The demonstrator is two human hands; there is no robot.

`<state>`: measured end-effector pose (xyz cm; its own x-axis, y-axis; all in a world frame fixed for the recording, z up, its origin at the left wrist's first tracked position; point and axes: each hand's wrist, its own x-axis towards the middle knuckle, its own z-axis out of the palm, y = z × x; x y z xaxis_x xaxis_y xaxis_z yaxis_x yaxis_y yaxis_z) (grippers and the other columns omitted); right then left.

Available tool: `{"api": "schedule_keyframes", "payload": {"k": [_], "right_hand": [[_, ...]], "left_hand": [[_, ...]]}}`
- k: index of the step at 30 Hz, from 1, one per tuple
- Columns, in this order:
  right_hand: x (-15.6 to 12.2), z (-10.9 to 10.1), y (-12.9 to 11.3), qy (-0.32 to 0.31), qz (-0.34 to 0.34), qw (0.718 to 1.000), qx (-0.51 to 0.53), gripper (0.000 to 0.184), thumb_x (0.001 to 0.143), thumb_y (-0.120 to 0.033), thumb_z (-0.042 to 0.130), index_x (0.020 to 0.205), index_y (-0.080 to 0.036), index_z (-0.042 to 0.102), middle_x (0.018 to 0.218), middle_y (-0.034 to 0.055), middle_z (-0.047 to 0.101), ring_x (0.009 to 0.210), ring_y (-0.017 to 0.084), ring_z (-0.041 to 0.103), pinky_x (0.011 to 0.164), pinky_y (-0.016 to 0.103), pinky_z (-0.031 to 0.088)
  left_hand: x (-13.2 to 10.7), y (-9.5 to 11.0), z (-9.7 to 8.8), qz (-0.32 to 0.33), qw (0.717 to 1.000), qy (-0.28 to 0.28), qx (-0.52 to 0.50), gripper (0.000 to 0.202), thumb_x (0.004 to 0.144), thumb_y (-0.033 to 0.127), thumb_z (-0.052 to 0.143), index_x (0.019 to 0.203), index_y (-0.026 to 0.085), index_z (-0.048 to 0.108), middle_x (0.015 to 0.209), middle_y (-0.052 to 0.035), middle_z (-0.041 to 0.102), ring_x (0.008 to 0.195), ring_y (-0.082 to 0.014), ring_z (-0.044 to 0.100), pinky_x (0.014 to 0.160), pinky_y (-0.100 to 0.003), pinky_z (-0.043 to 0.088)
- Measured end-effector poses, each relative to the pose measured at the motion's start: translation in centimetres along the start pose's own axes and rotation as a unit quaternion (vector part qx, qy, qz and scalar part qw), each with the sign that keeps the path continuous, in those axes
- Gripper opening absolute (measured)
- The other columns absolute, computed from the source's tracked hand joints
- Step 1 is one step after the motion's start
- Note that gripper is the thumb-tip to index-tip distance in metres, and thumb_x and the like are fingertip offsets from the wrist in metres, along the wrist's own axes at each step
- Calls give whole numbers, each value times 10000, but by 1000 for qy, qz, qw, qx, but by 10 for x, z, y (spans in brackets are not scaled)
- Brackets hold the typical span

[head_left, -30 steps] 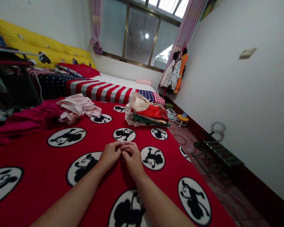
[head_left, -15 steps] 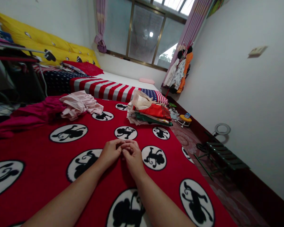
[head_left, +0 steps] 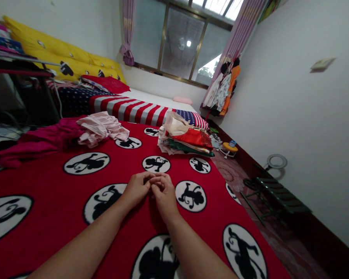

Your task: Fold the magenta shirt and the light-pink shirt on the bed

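1. At left, we see a magenta garment point(head_left: 46, 137) and a pale-pink garment point(head_left: 101, 128), soft, crumpled, not yet folded, on the fleecy red blanket point(head_left: 58, 201).
2. Our left hand point(head_left: 137, 188) and right hand point(head_left: 165, 193) meet, fingers curled; we cannot tell whether either grip holds anything.
3. Farther right, a layered clothes stack point(head_left: 189, 138) lies flat, seemingly done.

A bedroom in a home is being seen here. A bed point(head_left: 152, 99) is being partly covered by a striped sheet point(head_left: 133, 111), and a red pillow point(head_left: 112, 83) is being held on it. A window point(head_left: 182, 44) is being framed by purple curtains point(head_left: 128, 33). Hanging clothes point(head_left: 222, 91) are being held up beside them, and a clothes pile point(head_left: 187, 137) is being carried by a red blanket point(head_left: 58, 201).
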<state>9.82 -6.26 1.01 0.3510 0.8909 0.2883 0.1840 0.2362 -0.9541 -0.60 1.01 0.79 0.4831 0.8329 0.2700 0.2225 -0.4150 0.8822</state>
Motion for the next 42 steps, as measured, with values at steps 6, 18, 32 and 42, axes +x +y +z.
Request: {"api": "schedule_keyframes", "payload": {"k": [6, 18, 32, 42], "right_hand": [[0, 0, 1, 1, 4, 1000, -1, 121, 755, -171, 580, 770, -235, 682, 1111, 36, 552, 1027, 197, 564, 864, 341, 507], [0, -1, 1, 4, 2, 1000, -2, 110, 758, -188, 580, 775, -229, 681, 1110, 39, 553, 975, 183, 582, 783, 306, 530], [-1, -1, 1, -4, 7, 1000, 7, 137, 750, -162, 564, 778, -231, 678, 1115, 38, 545, 949, 177, 584, 727, 288, 534], [-3, -3, -1, -28, 9, 999, 21, 132, 777, -167, 533, 799, -212, 655, 1158, 60, 518, 915, 176, 607, 675, 278, 530]], "left_hand": [[0, 2, 0, -4, 1000, 3, 9, 283, 674, 149, 466, 830, 166, 702, 836, -37, 741, 798, -188, 672, 733, -254, 498], [1, 1, 0, -5, 1000, 2, 15, 269, 674, 158, 482, 821, 171, 707, 841, -38, 744, 801, -192, 676, 726, -253, 503], [1, 1, 1, -7, 1000, 10, 23, 299, 682, 152, 473, 854, 170, 717, 852, -38, 745, 809, -192, 673, 748, -261, 504], [-1, 3, 0, 1, 1000, 7, 8, 275, 698, 102, 478, 830, 167, 710, 830, -28, 737, 787, -174, 671, 726, -243, 491]]}}
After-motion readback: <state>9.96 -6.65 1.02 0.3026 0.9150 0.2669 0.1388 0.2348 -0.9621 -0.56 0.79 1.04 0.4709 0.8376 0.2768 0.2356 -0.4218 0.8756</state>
